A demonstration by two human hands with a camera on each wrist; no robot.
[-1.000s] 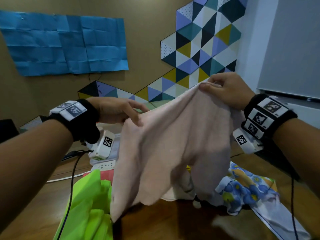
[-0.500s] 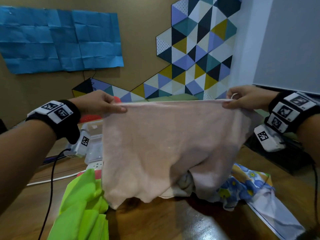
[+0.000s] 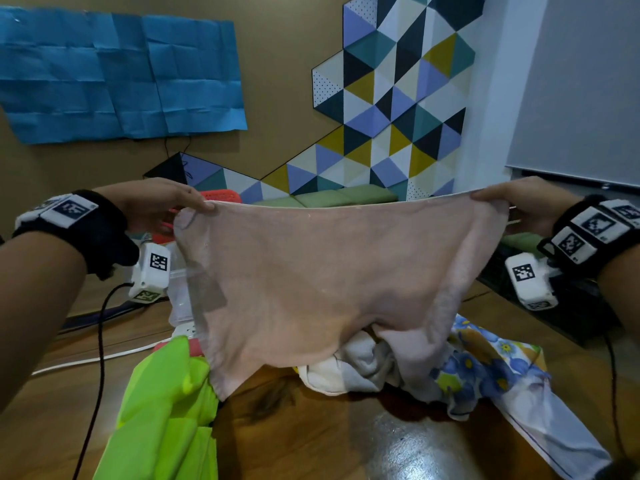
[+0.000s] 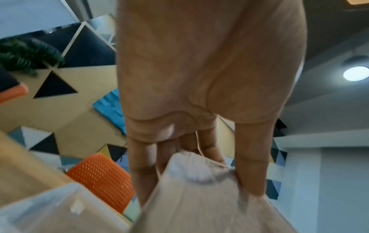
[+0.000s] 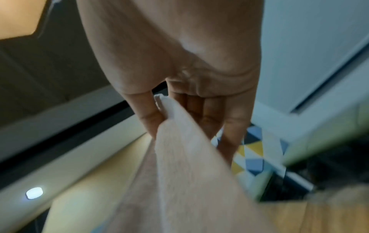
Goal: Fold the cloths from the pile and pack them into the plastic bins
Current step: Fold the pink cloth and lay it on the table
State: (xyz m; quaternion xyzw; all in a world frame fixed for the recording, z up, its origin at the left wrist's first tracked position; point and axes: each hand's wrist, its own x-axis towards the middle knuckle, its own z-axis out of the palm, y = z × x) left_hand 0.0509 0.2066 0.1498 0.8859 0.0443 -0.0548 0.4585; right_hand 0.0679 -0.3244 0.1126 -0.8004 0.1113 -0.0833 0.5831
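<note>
Cloth: while it hangs in the air above the wooden table (image 3: 311, 441), the pink cloth (image 3: 322, 278) is stretched flat between both hands, facing the person.
Axis: its long top edge runs left to right, nearly level; the lower edge droops, uneven, toward the pile.
Left hand: the left hand (image 3: 152, 202) pinches the upper left corner between thumb and fingers (image 4: 143, 159), the other fingers lying along the fabric.
Right hand: the right hand (image 3: 519, 202) pinches the upper right corner, thumb against fingers (image 5: 229, 119).
Around: a white crumpled cloth (image 3: 349, 368) and a blue floral cloth (image 3: 485, 368) lie just behind and below the hanging edge; a lime green cloth (image 3: 162, 417) lies at the lower left, beside it.
In the way: the spread cloth screens most of the clear plastic bin (image 3: 178, 296) and part of the pile.
Hard to tell: the bin's contents are hidden; both wrist views are blurred; an orange perforated chair back (image 4: 99, 178) shows behind the left hand.
</note>
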